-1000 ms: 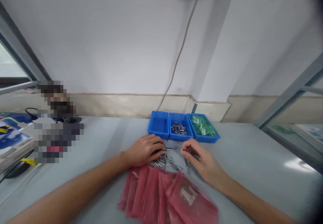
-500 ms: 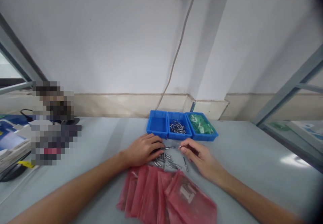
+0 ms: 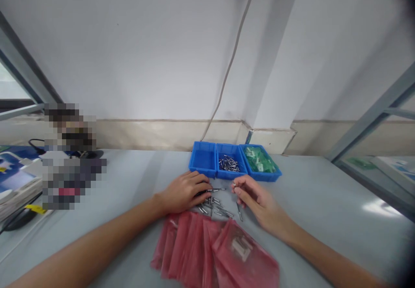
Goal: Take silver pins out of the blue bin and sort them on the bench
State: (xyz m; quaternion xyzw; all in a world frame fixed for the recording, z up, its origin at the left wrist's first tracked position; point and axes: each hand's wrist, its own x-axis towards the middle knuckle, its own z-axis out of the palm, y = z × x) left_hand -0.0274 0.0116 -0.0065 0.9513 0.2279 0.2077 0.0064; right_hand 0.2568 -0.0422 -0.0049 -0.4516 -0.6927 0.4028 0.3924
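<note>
My left hand (image 3: 187,193) rests on the table with its fingers curled over slim metal pins; one pin (image 3: 218,189) sticks out past its fingertips. Loose metal pins (image 3: 215,206) are scattered beside and below that hand. Opposite, my right hand (image 3: 254,199) is pinched closed on a small shiny piece that looks like the end of a metal pin; the fingers hide most of it. Under the right fingers lies a single metal pin (image 3: 239,212). Toward me, red translucent bags (image 3: 191,249) overlap in a row, and the rightmost bag (image 3: 256,262) shows a pale label and pins inside.
Three blue bins stand side by side near the wall: a left bin (image 3: 202,173) with a bare bottom, a middle bin (image 3: 231,175) of metal pins, a right bin (image 3: 269,177) of green bags. A blurred-out person (image 3: 73,162) and cables are at left; metal frames flank both sides.
My right hand has lifted and shifted slightly, its pinched fingers moving a little up. My left hand stays over the pins. The view has moved very slightly.
</note>
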